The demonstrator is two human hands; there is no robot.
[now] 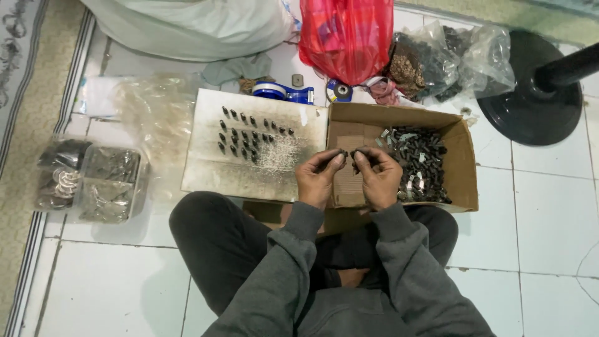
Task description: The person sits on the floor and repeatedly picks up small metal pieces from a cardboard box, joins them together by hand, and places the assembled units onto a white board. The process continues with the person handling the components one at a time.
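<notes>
Seated cross-legged on the white tiled floor, we hold our two hands together over a cardboard box. The left hand has its fingers pinched shut on a small dark part; the right hand has its fingers clamped on another dark piece, the two almost touching. The box holds a heap of small dark and silvery parts, too many to count. On a flat grey board to the left, roughly twenty small dark parts stand in rows beside a patch of pale grit. One red plastic bag lies beyond, and two clear plastic tubs sit far left.
</notes>
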